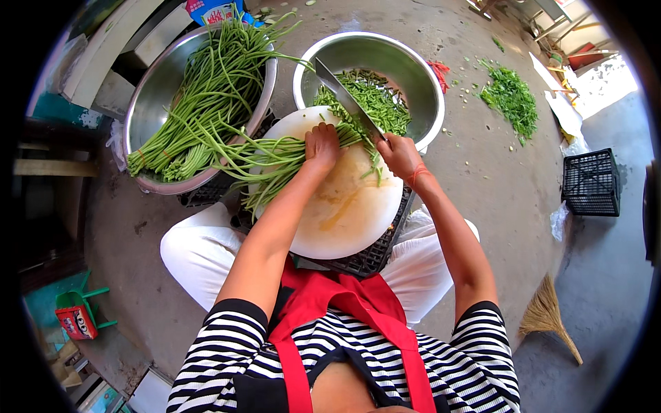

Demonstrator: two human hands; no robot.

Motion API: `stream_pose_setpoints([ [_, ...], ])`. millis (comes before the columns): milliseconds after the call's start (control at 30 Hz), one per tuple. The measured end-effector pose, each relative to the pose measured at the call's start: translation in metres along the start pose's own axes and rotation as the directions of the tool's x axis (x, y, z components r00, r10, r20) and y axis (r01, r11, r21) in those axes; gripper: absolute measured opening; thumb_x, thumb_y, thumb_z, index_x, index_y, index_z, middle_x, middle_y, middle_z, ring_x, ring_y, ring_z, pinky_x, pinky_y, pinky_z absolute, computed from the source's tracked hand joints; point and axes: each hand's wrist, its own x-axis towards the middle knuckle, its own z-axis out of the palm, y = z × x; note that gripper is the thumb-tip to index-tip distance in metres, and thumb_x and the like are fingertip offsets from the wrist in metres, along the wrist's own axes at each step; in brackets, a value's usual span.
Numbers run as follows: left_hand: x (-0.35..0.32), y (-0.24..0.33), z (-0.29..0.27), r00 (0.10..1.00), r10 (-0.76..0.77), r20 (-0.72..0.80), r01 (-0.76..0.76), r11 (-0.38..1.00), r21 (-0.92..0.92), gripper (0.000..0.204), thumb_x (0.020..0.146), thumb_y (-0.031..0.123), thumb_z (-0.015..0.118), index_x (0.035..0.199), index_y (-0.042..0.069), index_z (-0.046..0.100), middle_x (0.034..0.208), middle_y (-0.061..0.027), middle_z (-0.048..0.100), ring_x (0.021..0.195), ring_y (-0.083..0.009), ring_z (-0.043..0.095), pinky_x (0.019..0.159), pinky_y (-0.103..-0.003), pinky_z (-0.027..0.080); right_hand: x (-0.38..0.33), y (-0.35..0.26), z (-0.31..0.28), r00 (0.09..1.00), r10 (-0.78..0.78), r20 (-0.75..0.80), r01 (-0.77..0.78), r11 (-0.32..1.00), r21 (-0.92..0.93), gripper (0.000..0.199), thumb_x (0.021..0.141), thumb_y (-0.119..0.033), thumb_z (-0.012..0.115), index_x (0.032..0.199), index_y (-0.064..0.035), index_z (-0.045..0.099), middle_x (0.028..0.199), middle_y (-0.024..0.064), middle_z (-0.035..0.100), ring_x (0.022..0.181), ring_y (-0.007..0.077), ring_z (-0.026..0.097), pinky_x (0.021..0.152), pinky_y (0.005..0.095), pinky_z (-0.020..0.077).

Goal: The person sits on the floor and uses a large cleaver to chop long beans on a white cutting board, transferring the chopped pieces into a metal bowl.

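My left hand (322,146) is closed round a bundle of long green beans (272,160) lying across a round white chopping board (358,213). In my right hand (401,157) is the handle of a knife (348,100), its broad blade slanting up and left, close by the bundle's cut ends. Beyond the board stands a steel basin (420,69) with short cut bean pieces (379,103) in it. Some cut bits lie on the board near the blade. At the left, a second steel basin (153,93) holds more whole long beans (224,79), some tied in bunches.
A black plastic crate (368,260) supports the board between my knees. Green leaves (509,100) are heaped on the floor at the right. Further right are another black crate (591,182) and a straw broom (547,313). A small green stool (79,303) stands at the left.
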Motion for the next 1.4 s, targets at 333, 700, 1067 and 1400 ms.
stream_pose_setpoints([
  [333, -0.014, -0.021, -0.034, 0.987, 0.145, 0.065, -0.151, 0.984, 0.097, 0.074, 0.064, 0.052, 0.083, 0.108, -0.001, 0.059, 0.106, -0.0157, 0.057, 0.102, -0.0324, 0.055, 0.092, -0.045, 0.043, -0.063, -0.011, -0.031, 0.969, 0.150, 0.199, -0.110, 0.974, -0.198, 0.036, 0.093, -0.030, 0.051, 0.093, 0.0008, 0.069, 0.083, 0.0289, 0.066, 0.085, 0.0460, 0.065, 0.080, 0.0513, 0.0507],
  [700, -0.025, -0.028, -0.010, 0.973, 0.222, -0.058, -0.221, 0.975, 0.025, 0.077, 0.069, 0.053, 0.080, 0.115, -0.004, 0.056, 0.109, -0.0191, 0.054, 0.104, -0.0356, 0.053, 0.094, -0.047, 0.043, 0.022, 0.029, 0.079, 0.998, -0.068, -0.004, 0.067, 0.994, -0.090, 0.036, 0.099, -0.030, 0.050, 0.092, 0.0017, 0.066, 0.064, 0.0161, 0.062, 0.048, 0.0244, 0.061, 0.046, 0.0395, 0.0499],
  [1067, -0.045, -0.063, -0.034, 0.973, 0.216, 0.079, -0.227, 0.957, 0.179, 0.083, 0.059, 0.059, 0.082, 0.108, -0.002, 0.055, 0.102, -0.0132, 0.056, 0.093, -0.0302, 0.058, 0.081, -0.045, 0.047, -0.088, -0.028, -0.004, 0.956, 0.168, 0.239, -0.146, 0.983, -0.108, 0.035, 0.094, -0.029, 0.050, 0.097, 0.0017, 0.067, 0.074, 0.0266, 0.066, 0.073, 0.0444, 0.067, 0.076, 0.0493, 0.0533],
  [1400, -0.062, -0.059, -0.003, 0.969, 0.229, -0.097, -0.220, 0.970, 0.101, 0.078, 0.062, 0.054, 0.082, 0.112, 0.000, 0.057, 0.104, -0.0122, 0.058, 0.097, -0.0285, 0.058, 0.081, -0.042, 0.049, 0.004, 0.000, 0.102, 0.959, -0.276, -0.071, 0.243, 0.922, -0.302, 0.035, 0.099, -0.027, 0.048, 0.093, 0.0042, 0.062, 0.065, 0.0210, 0.062, 0.048, 0.0290, 0.062, 0.047, 0.0419, 0.0512],
])
